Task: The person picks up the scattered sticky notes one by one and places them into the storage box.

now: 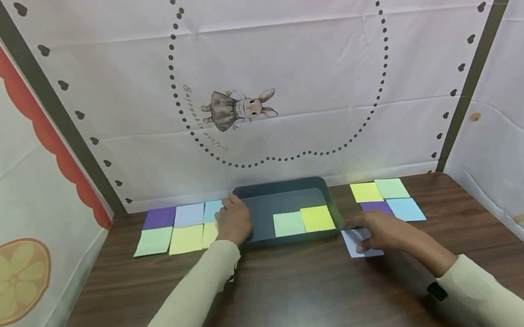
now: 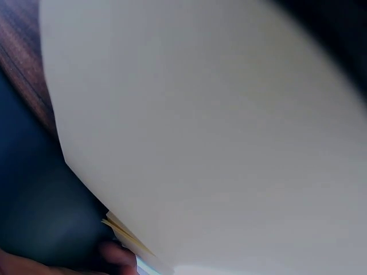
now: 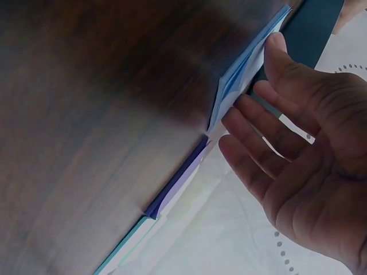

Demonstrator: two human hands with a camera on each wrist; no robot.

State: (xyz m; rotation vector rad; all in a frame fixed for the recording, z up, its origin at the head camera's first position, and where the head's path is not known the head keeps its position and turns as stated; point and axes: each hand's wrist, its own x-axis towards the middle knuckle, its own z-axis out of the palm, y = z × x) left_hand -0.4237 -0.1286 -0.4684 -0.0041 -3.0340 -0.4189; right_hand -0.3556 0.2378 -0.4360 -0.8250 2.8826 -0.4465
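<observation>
My left hand (image 1: 234, 221) is bent over the left wall of the dark tray (image 1: 260, 203), right beside a light blue sticky note pad (image 1: 211, 210) and a pale yellow pad (image 1: 210, 234) that it partly covers. Its fingertips are hidden in the head view; a finger (image 2: 117, 255) shows by pad edges in the left wrist view. I cannot tell whether it grips anything. Off the tray's front right corner, my right hand (image 1: 379, 231) holds a pale lavender-blue sticky note pad (image 1: 352, 245) between thumb and fingers. Green (image 1: 288, 224) and yellow (image 1: 317, 218) pads lie inside the tray.
On the left sit purple (image 1: 160, 218), lavender (image 1: 189, 215), green (image 1: 153, 241) and yellow (image 1: 186, 239) pads. To the right are yellow (image 1: 366, 192), green (image 1: 391, 188), purple (image 1: 376, 207) and blue (image 1: 406, 209) ones. A printed cloth (image 1: 305, 78) hangs behind the wooden table (image 1: 293, 305).
</observation>
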